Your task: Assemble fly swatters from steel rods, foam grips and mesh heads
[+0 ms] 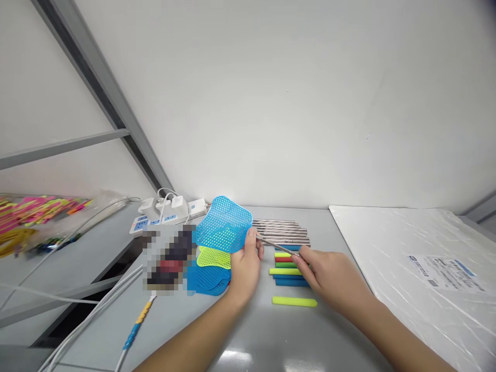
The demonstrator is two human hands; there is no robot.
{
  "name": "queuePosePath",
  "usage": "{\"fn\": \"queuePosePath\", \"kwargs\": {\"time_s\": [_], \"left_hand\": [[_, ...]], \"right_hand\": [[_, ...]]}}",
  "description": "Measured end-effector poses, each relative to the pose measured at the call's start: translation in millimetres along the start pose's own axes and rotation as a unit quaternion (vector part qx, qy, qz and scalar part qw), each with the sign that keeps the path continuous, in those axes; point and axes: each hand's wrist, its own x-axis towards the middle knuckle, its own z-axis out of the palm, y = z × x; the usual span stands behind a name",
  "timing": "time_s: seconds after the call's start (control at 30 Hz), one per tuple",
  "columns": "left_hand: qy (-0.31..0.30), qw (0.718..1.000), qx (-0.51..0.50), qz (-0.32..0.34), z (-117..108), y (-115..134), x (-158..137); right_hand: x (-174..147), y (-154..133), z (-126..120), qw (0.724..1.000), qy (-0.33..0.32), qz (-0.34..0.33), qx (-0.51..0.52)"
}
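My left hand [247, 261] pinches the lower right corner of a blue perforated fly swatter head [225, 225], lifted above the table. In my right hand [323, 271] is a thin metal rod [277, 245], whose far tip meets that corner at my left fingers; how far it is inserted is hidden. Below the raised piece lie a yellow-green swatter head [214, 257] and some blue swatter heads [209, 280]. Between my hands are several coloured tube handles [284, 272], with a lone yellow handle [294, 301] closer to me. A row of metal rods [282, 231] lies behind them.
A power strip [170, 218] with white plugs stands at the back left, and white cables [96, 305] run down the left side. A pixelated patch hides something beside it. At right lies a plastic-wrapped white board [383, 248]. Bright bagged items [42, 212] sit far left.
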Motion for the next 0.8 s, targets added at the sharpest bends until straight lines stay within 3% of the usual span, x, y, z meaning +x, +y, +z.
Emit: {"fn": "queuePosePath", "kwargs": {"time_s": [0.17, 0.23, 0.47, 0.8], "left_hand": [[-0.214, 0.974, 0.066, -0.046, 4, -8, -24], [-0.265, 0.961, 0.062, -0.055, 4, -11, -28], [-0.288, 0.954, 0.038, -0.07, -4, -12, -18], [-0.224, 0.97, -0.023, -0.09, 4, -16, -18]], "right_hand": [[-3, 2, 5, 0.997, 0.057, -0.046, 0.004], [-3, 2, 6, 0.995, 0.073, -0.069, 0.009], [1, -4, 14, 0.986, 0.091, -0.139, 0.009], [7, -5, 15, 0.986, 0.105, -0.124, 0.022]]}}
